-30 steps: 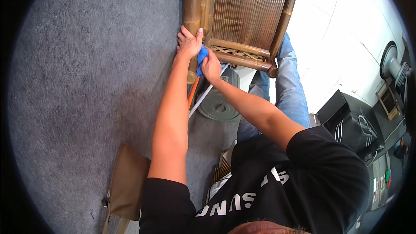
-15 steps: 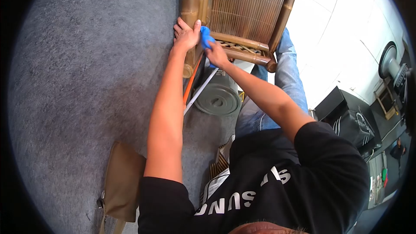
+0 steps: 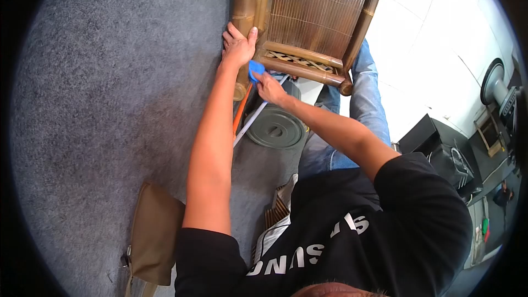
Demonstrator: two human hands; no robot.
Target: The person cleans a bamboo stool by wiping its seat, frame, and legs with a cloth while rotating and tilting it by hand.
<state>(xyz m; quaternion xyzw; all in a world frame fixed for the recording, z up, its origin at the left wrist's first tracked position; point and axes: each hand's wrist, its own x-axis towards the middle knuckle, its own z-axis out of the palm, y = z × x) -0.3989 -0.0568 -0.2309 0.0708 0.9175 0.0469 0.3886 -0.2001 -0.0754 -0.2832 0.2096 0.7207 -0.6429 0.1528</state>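
Note:
A brown bamboo chair (image 3: 313,11) with a slatted panel and thick round poles lies at the top middle. My left hand (image 3: 240,49) straddles its thick left pole, thumb on one side and fingers bent over the other. Just below it, my right hand (image 3: 270,88) pinches a blue cloth (image 3: 256,70). That cloth touches the pole near the chair's lower left corner joint. Part of the cloth is hidden by the fingers.
Under the chair's lower end stand a dark round lidded bin (image 3: 275,127), an orange stick (image 3: 240,111) and a white stick (image 3: 257,115). A brown bag (image 3: 156,234) lies at lower left on the grey floor. A fan (image 3: 498,85) and black boxes (image 3: 421,135) are at right.
My right hand has moved down and slightly left with the blue cloth, away from the inner side of the pole. My left hand keeps its place on the pole.

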